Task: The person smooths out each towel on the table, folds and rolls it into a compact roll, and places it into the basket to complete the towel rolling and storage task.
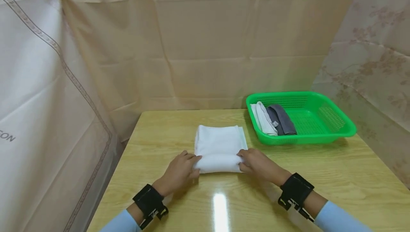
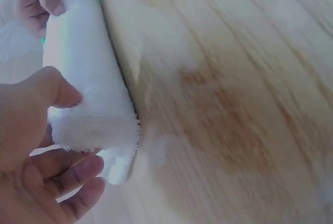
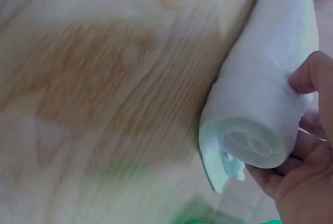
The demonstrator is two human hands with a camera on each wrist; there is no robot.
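Observation:
A white towel [image 1: 221, 141] lies on the wooden table, folded flat at its far part and turned into a thick roll at its near edge. My left hand [image 1: 179, 172] grips the roll's left end, thumb on top and fingers curled beneath it. At the right end, my right hand [image 1: 260, 164] holds the roll between thumb and fingers. The right wrist view shows the coiled layers of the towel [image 3: 260, 94] at that end, with a loose flap under them. In the left wrist view a fuzzy edge of the towel [image 2: 93, 130] shows beside the thumb.
A green plastic basket [image 1: 323, 139] stands at the table's back right. In its left side lie a folded white cloth [image 1: 264, 120] and a folded dark grey cloth [image 1: 282, 120]. Beige sheeting [image 1: 208, 47] hangs behind the wooden table [image 1: 153, 136], with more sheets at both sides.

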